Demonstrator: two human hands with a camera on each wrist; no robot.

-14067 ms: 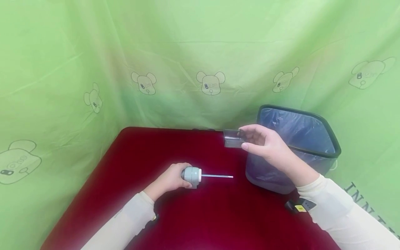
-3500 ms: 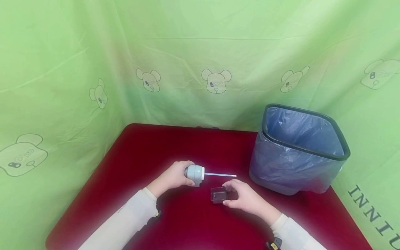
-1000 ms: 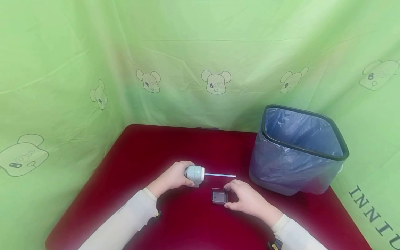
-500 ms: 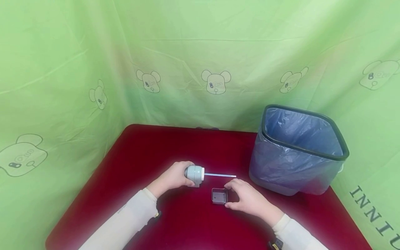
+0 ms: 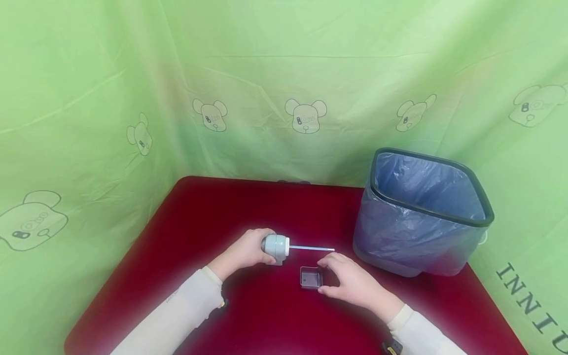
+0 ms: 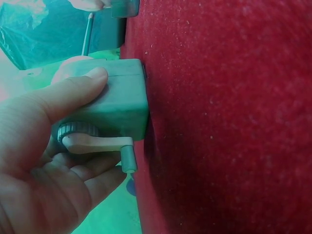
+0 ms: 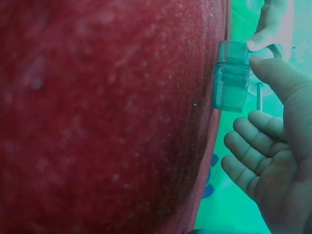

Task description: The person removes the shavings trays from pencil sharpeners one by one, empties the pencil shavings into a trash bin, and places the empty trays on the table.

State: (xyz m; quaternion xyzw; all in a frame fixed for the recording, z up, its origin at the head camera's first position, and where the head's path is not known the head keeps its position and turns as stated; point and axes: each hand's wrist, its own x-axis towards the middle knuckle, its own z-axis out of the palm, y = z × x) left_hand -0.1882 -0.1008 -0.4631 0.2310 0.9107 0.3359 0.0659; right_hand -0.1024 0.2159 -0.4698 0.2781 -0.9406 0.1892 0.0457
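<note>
My left hand [image 5: 250,248] grips a pale green crank pencil sharpener [image 5: 276,247] on the table. In the left wrist view, the thumb presses its body beside the crank handle [image 6: 97,144]. A pencil [image 5: 311,248] sticks out of the sharpener's white front, pointing right. The smoky clear shavings drawer [image 5: 310,277], out of the sharpener, sits flat on the table with its hollow side up. My right hand [image 5: 352,281] is at the drawer's right end, thumb and index finger at its two corners. In the right wrist view, the fingers [image 7: 243,146] are loosely bent, close above the rim.
A trash bin [image 5: 412,246] with a clear liner and dark rim [image 5: 435,211] stands at the table's right side, just beyond the right hand. The red-covered table [image 5: 248,315] is bounded by green curtains [image 5: 248,148] at the back and sides.
From up by the bin, my right hand has brought the drawer down to the table near the sharpener. Tilted earlier, it lies flat. Over the last second, almost nothing has moved.
</note>
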